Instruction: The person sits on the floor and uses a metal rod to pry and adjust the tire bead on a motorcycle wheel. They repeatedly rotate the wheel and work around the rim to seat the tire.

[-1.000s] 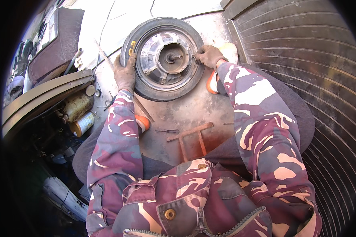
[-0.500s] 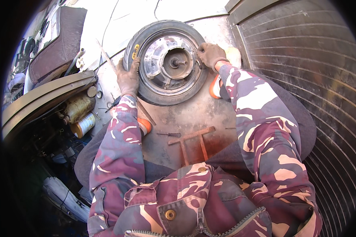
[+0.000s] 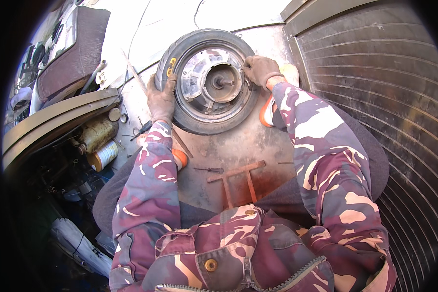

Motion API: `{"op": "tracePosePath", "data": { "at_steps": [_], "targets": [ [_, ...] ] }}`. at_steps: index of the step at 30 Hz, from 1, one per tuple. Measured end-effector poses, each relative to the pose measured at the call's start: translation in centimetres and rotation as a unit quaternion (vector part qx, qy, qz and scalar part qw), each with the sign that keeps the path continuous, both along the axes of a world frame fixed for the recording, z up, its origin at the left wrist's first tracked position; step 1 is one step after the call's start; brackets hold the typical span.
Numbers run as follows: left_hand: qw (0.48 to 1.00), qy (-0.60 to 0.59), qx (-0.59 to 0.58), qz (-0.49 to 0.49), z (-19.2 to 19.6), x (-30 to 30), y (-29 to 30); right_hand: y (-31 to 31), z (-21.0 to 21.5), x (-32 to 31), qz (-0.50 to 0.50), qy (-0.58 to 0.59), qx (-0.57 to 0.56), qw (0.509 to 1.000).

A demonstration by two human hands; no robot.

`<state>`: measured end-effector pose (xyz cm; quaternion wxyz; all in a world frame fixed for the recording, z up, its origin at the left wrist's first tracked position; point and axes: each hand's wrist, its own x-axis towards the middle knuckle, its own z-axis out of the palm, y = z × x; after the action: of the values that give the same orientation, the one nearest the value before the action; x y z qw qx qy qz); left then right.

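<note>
A wheel with a black tyre and a silver metal hub lies in front of me. A short axle stands up from the recess in the hub's middle. My left hand, in a brown glove, grips the tyre's left edge. Its thumb is on the sidewall, near a yellow label. On the far right side of the wheel, my gloved right hand has its fingers curled against the rim. Parts of those fingers are hidden, and no tool shows in either hand.
Between my legs are a rusty metal frame and a thin screwdriver-like tool. A long thin bar lies by my left foot. Containers stand at left. A ribbed metal shutter walls off the right.
The wheel and both hands appear slightly lower and farther right, much of it from a small shift of the view. Both hands keep their places on the wheel.
</note>
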<state>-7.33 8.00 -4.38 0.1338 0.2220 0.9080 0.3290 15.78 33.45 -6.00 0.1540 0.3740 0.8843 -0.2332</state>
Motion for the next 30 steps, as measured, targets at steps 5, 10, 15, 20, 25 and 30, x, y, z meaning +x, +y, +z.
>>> {"op": "tracePosePath", "data": {
  "at_steps": [5, 10, 15, 20, 25, 30],
  "targets": [
    [0.999, -0.033, 0.027, 0.024, 0.7, 0.6, 0.2, 0.4, 0.2, -0.3, 0.056, -0.003, 0.023, 0.998],
    [0.998, -0.035, 0.033, 0.028, 0.8, 0.7, 0.3, 0.8, 0.5, -0.6, 0.072, -0.014, 0.012, 0.997],
    [0.999, -0.036, 0.032, 0.025, 0.7, 0.7, 0.1, 1.0, 0.6, -0.7, 0.073, -0.016, 0.002, 0.997],
    [0.998, -0.042, 0.021, 0.031, 0.9, 0.7, 0.2, 0.9, 0.6, -1.1, 0.117, -0.026, 0.032, 0.992],
    [0.997, -0.056, 0.033, 0.033, 1.2, 1.0, 0.3, 0.4, 0.2, -2.1, 0.182, -0.045, 0.076, 0.979],
    [0.998, -0.05, 0.03, 0.03, 1.5, 1.0, 0.4, 0.7, 0.1, -2.5, 0.1, -0.043, -0.014, 0.994]
  ]
}}
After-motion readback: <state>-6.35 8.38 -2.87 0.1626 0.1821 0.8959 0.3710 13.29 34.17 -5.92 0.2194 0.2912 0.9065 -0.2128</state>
